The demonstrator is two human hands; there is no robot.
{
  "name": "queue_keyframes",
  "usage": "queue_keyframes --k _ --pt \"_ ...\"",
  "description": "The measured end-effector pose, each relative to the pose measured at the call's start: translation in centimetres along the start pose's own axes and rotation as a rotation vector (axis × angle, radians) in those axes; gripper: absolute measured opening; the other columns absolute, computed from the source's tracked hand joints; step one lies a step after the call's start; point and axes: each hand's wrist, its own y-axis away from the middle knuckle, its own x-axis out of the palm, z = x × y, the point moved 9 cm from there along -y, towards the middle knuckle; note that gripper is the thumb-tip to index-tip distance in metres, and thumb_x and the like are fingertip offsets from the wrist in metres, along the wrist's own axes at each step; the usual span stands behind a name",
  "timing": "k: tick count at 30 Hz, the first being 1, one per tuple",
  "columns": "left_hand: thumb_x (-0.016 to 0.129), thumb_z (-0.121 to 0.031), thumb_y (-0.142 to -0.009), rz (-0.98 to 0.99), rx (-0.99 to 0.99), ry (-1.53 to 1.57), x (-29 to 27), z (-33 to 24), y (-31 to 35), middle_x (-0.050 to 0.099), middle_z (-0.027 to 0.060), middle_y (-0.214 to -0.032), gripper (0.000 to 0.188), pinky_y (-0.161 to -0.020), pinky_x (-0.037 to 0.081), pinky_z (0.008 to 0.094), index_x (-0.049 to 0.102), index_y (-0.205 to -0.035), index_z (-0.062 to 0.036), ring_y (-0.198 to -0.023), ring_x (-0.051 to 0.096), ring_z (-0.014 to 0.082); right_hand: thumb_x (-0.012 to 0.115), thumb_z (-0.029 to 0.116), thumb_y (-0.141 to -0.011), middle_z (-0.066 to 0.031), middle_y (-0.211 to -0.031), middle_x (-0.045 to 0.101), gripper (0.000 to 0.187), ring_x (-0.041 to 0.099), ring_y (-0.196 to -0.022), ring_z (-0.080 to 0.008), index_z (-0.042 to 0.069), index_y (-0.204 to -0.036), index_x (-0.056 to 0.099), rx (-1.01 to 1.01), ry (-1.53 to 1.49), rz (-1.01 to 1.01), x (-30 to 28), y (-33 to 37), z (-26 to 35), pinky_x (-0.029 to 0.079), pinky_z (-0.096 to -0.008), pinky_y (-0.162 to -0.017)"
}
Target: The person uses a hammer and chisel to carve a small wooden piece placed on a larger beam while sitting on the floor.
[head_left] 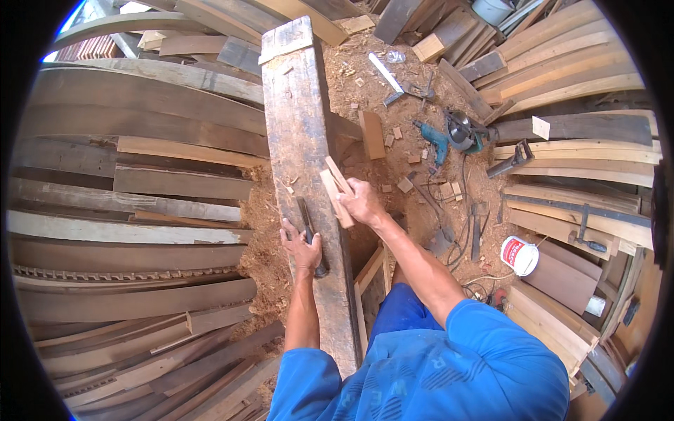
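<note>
A thick, worn wooden beam [291, 105] runs away from me as a bench. On its near half lies a dark, narrow chisel-like tool [304, 214], with its dark handle end toward me. My left hand [302, 247] rests over the middle of this tool, fingers curled against it and the beam. Above the beam's right edge, my right hand [364, 202] grips small light wooden pieces [335, 198]. They look like two slim strips side by side; whether they are joined is hidden by my fingers.
Stacked planks [189, 182] line the left; more boards [576, 151] lie right. On the shaving-covered ground are a teal power tool [437, 140], a circular saw [462, 132], a handsaw [516, 160], cables, wood offcuts and a white bucket [521, 257]. A clamp [583, 224] lies across boards.
</note>
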Motion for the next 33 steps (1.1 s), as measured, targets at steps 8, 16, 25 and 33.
queue_keyframes --k 8,16,25,33 --pt "0.073 -0.015 -0.077 -0.023 0.039 -0.063 -0.6 -2.0 -0.1 0.01 0.0289 -0.152 0.099 -0.101 0.045 0.0372 0.009 -0.154 -0.0088 -0.138 0.02 0.0441 0.062 0.019 -0.081 -0.0225 -0.087 0.068 0.026 0.067 -0.086 -0.0353 0.0 -0.098 0.066 0.114 0.038 -0.012 2.8 -3.8 -1.5 0.051 -0.0427 -0.079" --pt "0.073 -0.018 -0.077 0.036 0.028 -0.328 -0.3 -1.9 0.5 0.009 0.0291 -0.153 0.101 -0.11 0.03 0.0409 0.008 -0.154 -0.0081 -0.139 0.011 0.045 0.064 0.015 -0.085 -0.014 -0.081 0.067 0.023 0.063 -0.076 -0.019 -0.002 -0.1 0.066 0.128 0.022 -0.015 0.1 -0.9 -1.5 0.049 -0.0346 -0.071" --pt "0.073 -0.014 -0.077 0.035 0.113 -0.438 0.9 -0.3 0.2 0.006 0.0309 -0.153 0.099 -0.111 0.029 0.0397 0.009 -0.153 -0.0056 -0.141 0.008 0.0445 0.064 0.015 -0.087 -0.0044 -0.086 0.065 0.024 0.057 -0.076 -0.0092 -0.004 -0.102 0.064 0.146 -0.313 0.105 -2.6 3.9 0.3 0.048 -0.0271 -0.068" --pt "0.067 -0.019 -0.081 -0.084 0.093 -0.173 -2.4 -3.8 1.4 0.032 0.0276 -0.145 0.081 -0.109 0.03 0.0433 0.026 -0.148 0.0022 -0.134 0.027 0.043 0.061 0.022 -0.094 -0.0055 -0.096 0.066 0.039 0.061 -0.08 -0.0084 -0.004 -0.123 0.056 0.235 -0.686 0.319 -6.8 8.9 3.1 0.051 -0.024 -0.073"
